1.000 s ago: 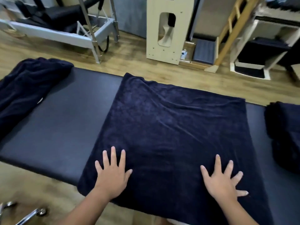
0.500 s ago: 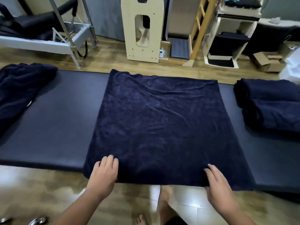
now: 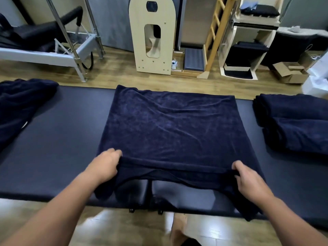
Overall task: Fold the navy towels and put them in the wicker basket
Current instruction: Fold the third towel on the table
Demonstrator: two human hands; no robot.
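Fingers of the left hand (image 3: 106, 166) and right hand (image 3: 248, 180) curl round the near edge of the spread navy towel (image 3: 170, 125), lifting it off the dark padded table (image 3: 58, 139); folded towels (image 3: 292, 121) lie right, a crumpled one (image 3: 21, 103) left, wooden floor (image 3: 115, 75) and exercise frames beyond

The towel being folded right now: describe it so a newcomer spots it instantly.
Find the long dark padded table. At its middle lies the spread navy towel, left hand and right hand gripping its near edge. Unlike the crumpled heap at left and folded stack at right, it lies flat.
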